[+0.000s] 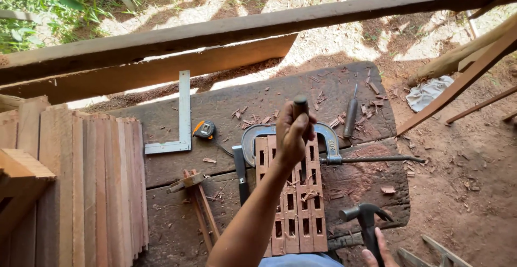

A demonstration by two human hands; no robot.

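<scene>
A steel square (180, 121) and tape measure (205, 130) lie on the bench (177, 164); planks (91, 186) stand stacked left.

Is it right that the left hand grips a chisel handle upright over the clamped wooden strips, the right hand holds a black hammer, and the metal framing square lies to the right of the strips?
Not quite. In the head view the L-shaped metal framing square lies left of the clamped mortised wooden strips, beside the stack of boards. The rest holds: left hand grips the dark chisel handle, right hand holds the black hammer.
</scene>
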